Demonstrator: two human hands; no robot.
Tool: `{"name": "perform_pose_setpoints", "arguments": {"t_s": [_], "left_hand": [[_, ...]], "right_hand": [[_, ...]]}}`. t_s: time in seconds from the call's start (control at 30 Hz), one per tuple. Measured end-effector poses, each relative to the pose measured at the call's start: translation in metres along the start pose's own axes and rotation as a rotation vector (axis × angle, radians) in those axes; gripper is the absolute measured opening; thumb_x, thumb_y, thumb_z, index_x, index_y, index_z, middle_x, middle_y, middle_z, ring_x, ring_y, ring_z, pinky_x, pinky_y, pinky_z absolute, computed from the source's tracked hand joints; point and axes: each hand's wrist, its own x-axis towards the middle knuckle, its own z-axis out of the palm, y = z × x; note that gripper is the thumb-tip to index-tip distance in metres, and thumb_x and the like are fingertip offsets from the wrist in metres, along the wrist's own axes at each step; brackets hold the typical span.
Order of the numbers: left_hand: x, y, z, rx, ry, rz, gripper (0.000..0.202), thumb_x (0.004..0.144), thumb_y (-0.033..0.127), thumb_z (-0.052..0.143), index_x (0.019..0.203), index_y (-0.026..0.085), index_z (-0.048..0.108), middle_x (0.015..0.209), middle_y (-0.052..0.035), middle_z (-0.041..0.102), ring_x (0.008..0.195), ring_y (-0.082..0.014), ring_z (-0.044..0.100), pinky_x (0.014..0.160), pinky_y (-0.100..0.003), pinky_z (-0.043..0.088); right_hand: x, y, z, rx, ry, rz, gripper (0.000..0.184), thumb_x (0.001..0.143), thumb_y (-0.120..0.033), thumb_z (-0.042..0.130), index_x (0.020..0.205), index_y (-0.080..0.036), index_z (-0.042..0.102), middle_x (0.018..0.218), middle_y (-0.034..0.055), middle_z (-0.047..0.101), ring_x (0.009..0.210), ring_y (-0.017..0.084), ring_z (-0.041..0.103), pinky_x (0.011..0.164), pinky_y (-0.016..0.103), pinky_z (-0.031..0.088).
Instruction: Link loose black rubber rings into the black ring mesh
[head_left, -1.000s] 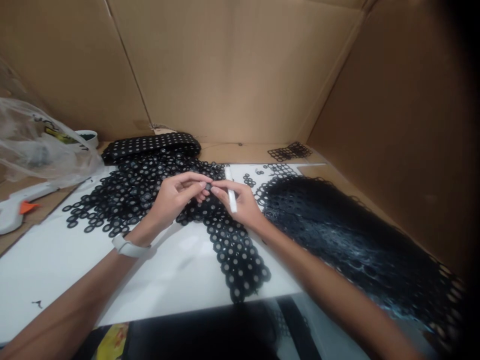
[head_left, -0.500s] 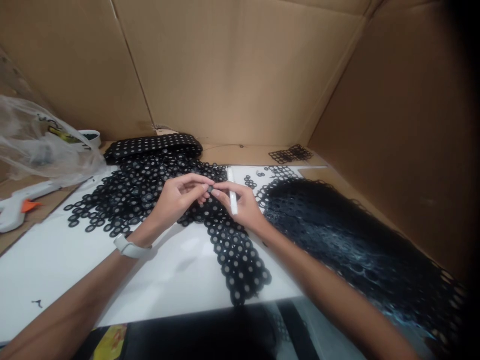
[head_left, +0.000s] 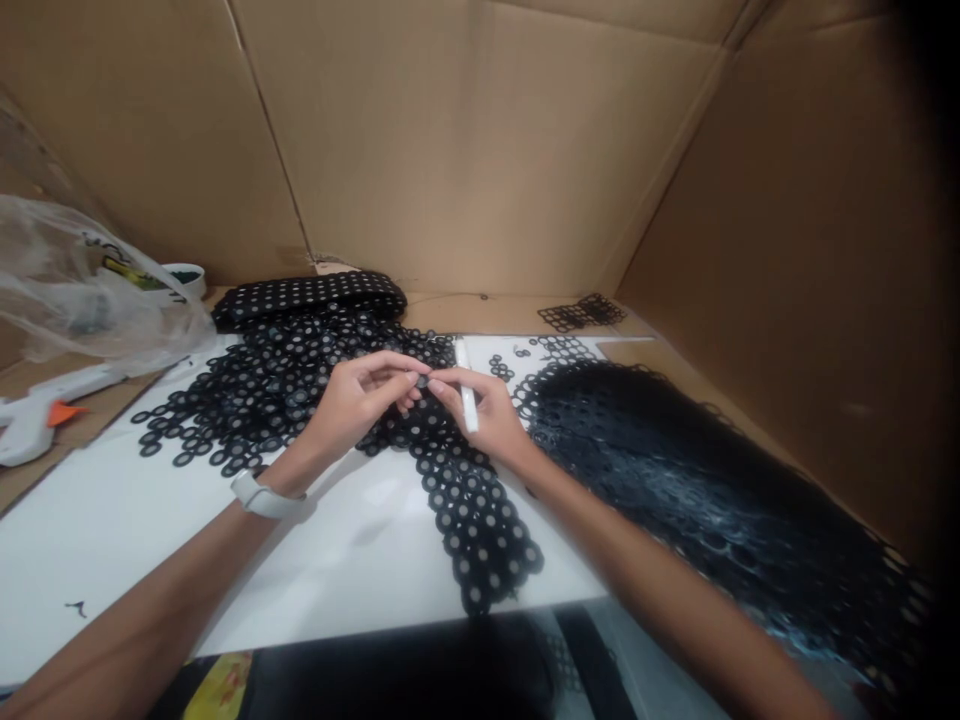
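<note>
In the head view my left hand (head_left: 352, 400) pinches a small dark round piece (head_left: 422, 381) between thumb and forefinger. The fingertips of my right hand (head_left: 491, 412) meet it from the other side. A white pen-like stick (head_left: 467, 392) is tucked upright across my right fingers. Beneath both hands lies a heap of black ring-edged pieces with pale centres (head_left: 277, 370). From that heap a joined strip of the same dotted pieces (head_left: 486, 530) runs toward the near edge. Fine detail of the pinched piece is too small to make out.
Black openwork ring mesh (head_left: 675, 480) spreads along the right. A rolled dotted band (head_left: 307, 295) lies behind the heap. On the left are a glue gun (head_left: 34, 425), a clear plastic bag (head_left: 97, 310) and a white cup (head_left: 191, 280). Cardboard walls (head_left: 465, 150) enclose the white board (head_left: 322, 560).
The view has shifted very slightly. Both hands stay together over the heap, still pinching the small round piece, with the white stick still in my right hand.
</note>
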Motion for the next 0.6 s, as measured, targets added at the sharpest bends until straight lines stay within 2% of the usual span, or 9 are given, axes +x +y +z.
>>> {"name": "perform_pose_setpoints", "arguments": {"t_s": [0.27,0.4,0.47,0.53,0.6], "left_hand": [[0.002,0.002,0.0,0.031,0.032,0.016,0.024,0.092,0.035,0.077,0.103,0.015,0.083,0.081,-0.0064,0.079,0.073,-0.0189,0.073,0.069,-0.028,0.061],[-0.008,0.018,0.007,0.116,0.046,0.09,0.023,0.097,0.036,0.073,0.108,0.018,0.082,0.095,-0.0081,0.081,0.082,-0.021,0.077,0.077,-0.031,0.064],[-0.033,0.033,0.015,0.269,-0.05,0.163,0.027,0.101,0.036,0.068,0.122,0.026,0.081,0.107,-0.0074,0.082,0.092,-0.0234,0.078,0.088,-0.037,0.065],[-0.073,0.049,0.021,0.406,-0.134,0.235,0.041,0.099,0.032,0.068,0.138,0.041,0.075,0.113,-0.0045,0.082,0.096,-0.027,0.078,0.093,-0.045,0.066],[-0.12,0.062,0.023,0.452,-0.258,0.272,0.063,0.088,0.033,0.077,0.141,0.065,0.065,0.115,0.0015,0.082,0.097,-0.0313,0.078,0.079,-0.046,0.07]], "right_hand": [[0.002,0.0,-0.001,-0.005,-0.002,-0.006,0.022,0.104,-0.038,0.067,0.108,-0.024,0.083,0.108,0.0039,0.085,0.098,0.023,0.079,0.092,0.038,0.062],[0.003,0.004,-0.003,-0.003,0.006,-0.004,0.023,0.104,-0.038,0.065,0.105,-0.022,0.082,0.104,0.0053,0.085,0.096,0.023,0.078,0.092,0.038,0.061],[0.004,0.007,-0.003,0.025,-0.003,0.005,0.023,0.103,-0.038,0.067,0.106,-0.021,0.082,0.104,0.0064,0.085,0.097,0.023,0.078,0.091,0.038,0.061],[0.005,0.008,-0.003,0.041,0.003,0.02,0.024,0.103,-0.039,0.068,0.105,-0.021,0.083,0.106,0.0069,0.085,0.099,0.023,0.079,0.092,0.038,0.061],[0.005,0.008,-0.003,0.028,0.013,0.026,0.023,0.103,-0.04,0.068,0.105,-0.022,0.083,0.108,0.0071,0.085,0.101,0.023,0.079,0.095,0.039,0.061]]}}
